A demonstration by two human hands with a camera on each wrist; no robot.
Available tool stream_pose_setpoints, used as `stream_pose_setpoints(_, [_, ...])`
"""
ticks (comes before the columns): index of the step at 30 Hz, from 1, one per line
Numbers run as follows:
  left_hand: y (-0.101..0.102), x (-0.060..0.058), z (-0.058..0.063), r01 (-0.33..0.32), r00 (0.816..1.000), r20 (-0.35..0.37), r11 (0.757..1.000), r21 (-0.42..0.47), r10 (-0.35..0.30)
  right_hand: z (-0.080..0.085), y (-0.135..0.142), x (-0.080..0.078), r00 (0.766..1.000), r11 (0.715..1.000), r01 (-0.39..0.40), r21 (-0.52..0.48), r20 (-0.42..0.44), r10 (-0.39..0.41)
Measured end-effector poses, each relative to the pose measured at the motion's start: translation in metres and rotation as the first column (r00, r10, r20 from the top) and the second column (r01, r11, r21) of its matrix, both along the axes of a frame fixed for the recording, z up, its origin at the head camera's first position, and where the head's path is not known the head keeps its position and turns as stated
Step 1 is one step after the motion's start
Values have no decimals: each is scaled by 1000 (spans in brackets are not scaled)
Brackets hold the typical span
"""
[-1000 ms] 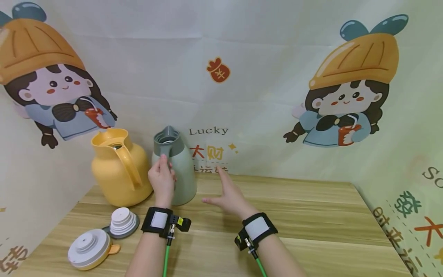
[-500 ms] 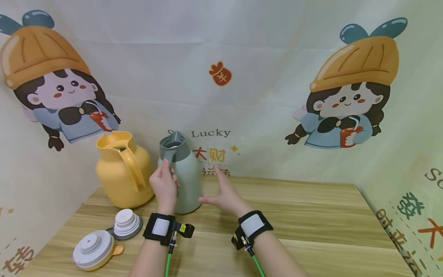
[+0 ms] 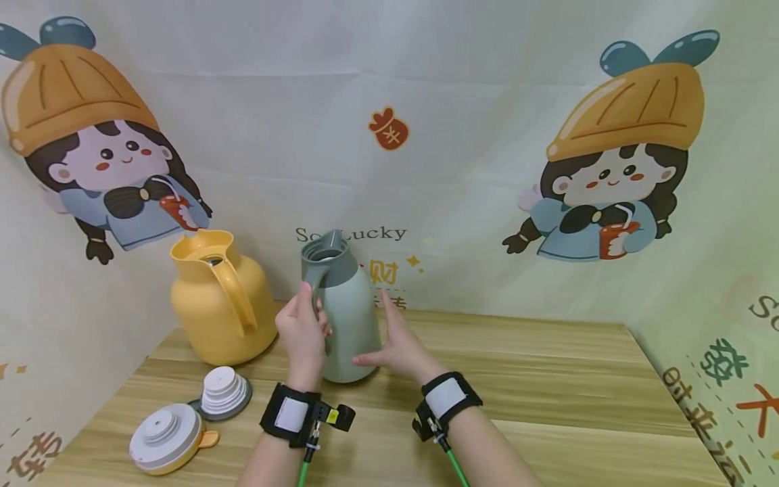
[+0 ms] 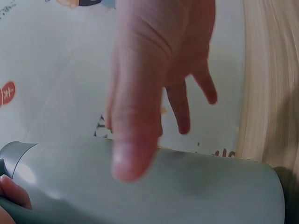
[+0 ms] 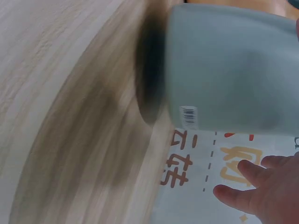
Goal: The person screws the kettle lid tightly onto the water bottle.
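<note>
Left hand (image 3: pixel 303 333) grips pale grey-green, tapering, smooth-walled jug (image 3: pixel 353 311) by dark grey-green handle (image 3: pixel 316 274); right hand (image 3: pixel 403 345) spreads wide beside it.

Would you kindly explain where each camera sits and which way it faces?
Head: head-worn, facing forward and down at the tabletop; left hand, right hand and forearms show.
Left wrist: wrist-worn, facing the side of the green thermal jug; right hand looms, left fingertips show.
Right wrist: wrist-worn, facing the jug's lower part; right hand shows.
Wrist views share jug and right hand.
</note>
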State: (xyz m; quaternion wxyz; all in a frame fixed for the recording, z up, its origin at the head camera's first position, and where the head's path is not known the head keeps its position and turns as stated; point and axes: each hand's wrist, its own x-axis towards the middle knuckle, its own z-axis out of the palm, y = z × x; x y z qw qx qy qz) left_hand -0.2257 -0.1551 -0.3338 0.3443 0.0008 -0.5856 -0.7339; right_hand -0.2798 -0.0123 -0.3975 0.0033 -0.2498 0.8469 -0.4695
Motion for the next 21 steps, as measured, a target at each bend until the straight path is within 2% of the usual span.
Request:
stream_pose_setpoints(3, [4, 4, 2, 24, 999, -32, 1000, 8, -24, -5, 1, 1, 1000, 1000, 5, -31, -4, -6])
stream_pose_setpoints(8, [11, 6, 1, 52, 997, -54, 999, 17, -51, -14, 3, 2, 1000, 990, 6, -138, -1, -6])
stream_pose_setpoints(16, [26, 18, 6, 106, 990, -95, 994, 17, -104, -23, 6, 12, 1000, 952, 26, -306, -9, -30])
stream_pose_setpoints(21, [35, 26, 10, 134, 986, -99, 991, -20, -135, -22, 11, 19, 998, 937, 30, -349, -37, -46])
